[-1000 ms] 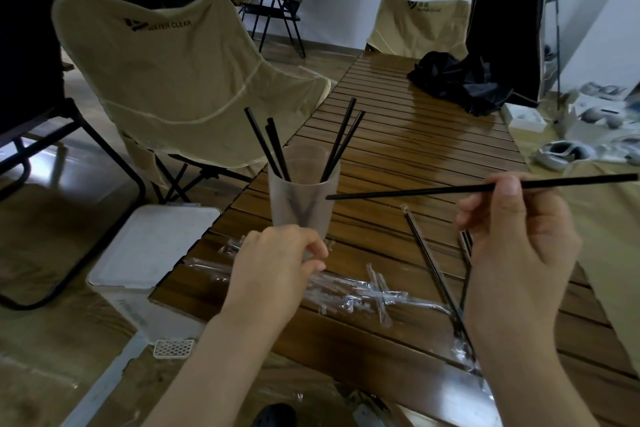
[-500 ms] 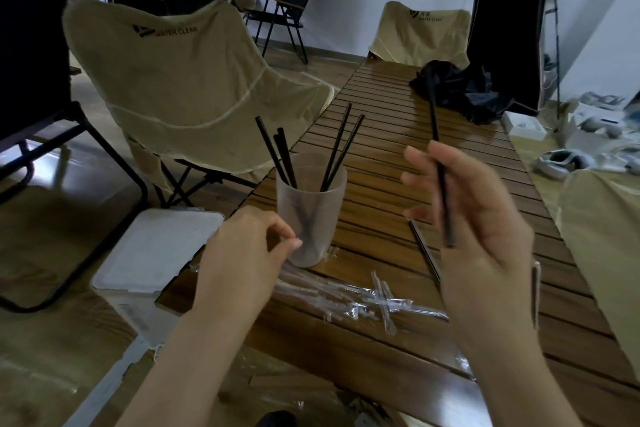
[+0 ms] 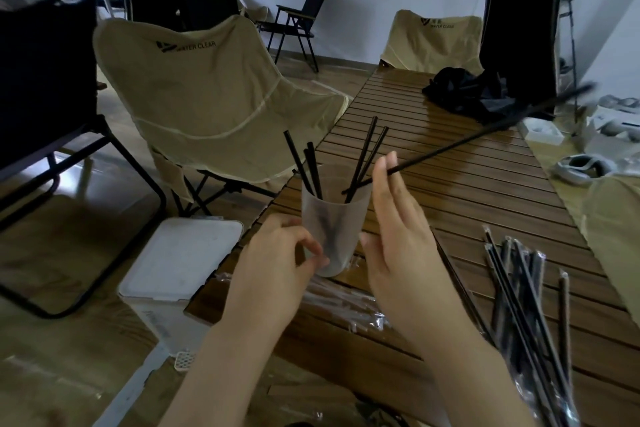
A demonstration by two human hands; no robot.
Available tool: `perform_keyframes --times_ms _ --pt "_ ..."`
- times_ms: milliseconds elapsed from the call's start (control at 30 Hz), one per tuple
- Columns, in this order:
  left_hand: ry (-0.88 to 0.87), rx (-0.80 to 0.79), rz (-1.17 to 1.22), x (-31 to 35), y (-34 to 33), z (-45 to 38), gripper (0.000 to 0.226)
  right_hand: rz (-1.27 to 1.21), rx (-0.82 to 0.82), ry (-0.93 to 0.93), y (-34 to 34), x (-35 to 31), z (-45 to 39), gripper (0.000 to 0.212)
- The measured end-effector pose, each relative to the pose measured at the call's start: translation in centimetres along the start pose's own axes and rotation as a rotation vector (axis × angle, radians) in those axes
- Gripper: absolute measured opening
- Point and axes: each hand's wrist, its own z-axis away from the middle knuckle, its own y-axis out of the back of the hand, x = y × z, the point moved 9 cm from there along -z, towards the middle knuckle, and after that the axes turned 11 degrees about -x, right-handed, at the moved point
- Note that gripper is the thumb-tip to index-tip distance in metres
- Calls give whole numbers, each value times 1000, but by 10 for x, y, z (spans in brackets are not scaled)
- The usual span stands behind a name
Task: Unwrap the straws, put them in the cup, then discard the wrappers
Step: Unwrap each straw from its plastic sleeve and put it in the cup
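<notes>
A frosted plastic cup (image 3: 341, 218) stands on the wooden slat table (image 3: 467, 191) with several black straws upright in it. My right hand (image 3: 398, 236) pinches a bare black straw (image 3: 485, 132) whose lower tip sits just over the cup's rim while the rest slants up to the right. My left hand (image 3: 277, 263) touches the cup's lower left side with curled fingers. Empty clear wrappers (image 3: 346, 305) lie on the table in front of the cup. A bundle of wrapped straws (image 3: 530, 315) lies at the right.
A white lidded bin (image 3: 180, 274) stands on the floor left of the table edge. A beige folding chair (image 3: 207, 107) is behind it. A black cloth (image 3: 474, 94) and white items (image 3: 543, 132) lie at the table's far end.
My right hand swung the straw from pointing upward to slanting down, its tip now at the cup's mouth. My left hand moved up against the cup. The view shifted, showing the wrapped bundle.
</notes>
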Motion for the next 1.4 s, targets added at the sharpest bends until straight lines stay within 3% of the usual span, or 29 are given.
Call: perform_keyframes --times_ms 133,433,500,600,733,800,900,967,1200,1400 --pt "-3 -4 -3 -1 0 0 7 120 -131 -76 -21 3 -3 76" --pt "-18 5 4 1 1 1 9 14 -135 -46 -17 1 -2 66" --pt "-15 -10 3 1 0 1 15 -30 -96 -11 -12 0 0 62" --pt "-3 -26 -17 1 -3 1 14 -107 91 12 10 7 7 44" --pt "34 -102 -54 0 -14 5 6 -72 230 -151 28 56 22 29" --pt "66 -209 -62 1 -28 7 5 75 99 -329 14 94 30 34" --pt "72 -357 -79 11 -48 9 11 260 -244 -599 -18 142 51 41" --pt "46 -399 -91 22 -57 7 15 270 -325 -665 -26 155 61 40" --pt "-70 -364 -99 39 -65 11 7 374 -205 -622 -24 152 59 35" --pt "-124 -351 -125 44 -69 9 11 175 3 -594 -15 157 62 34"
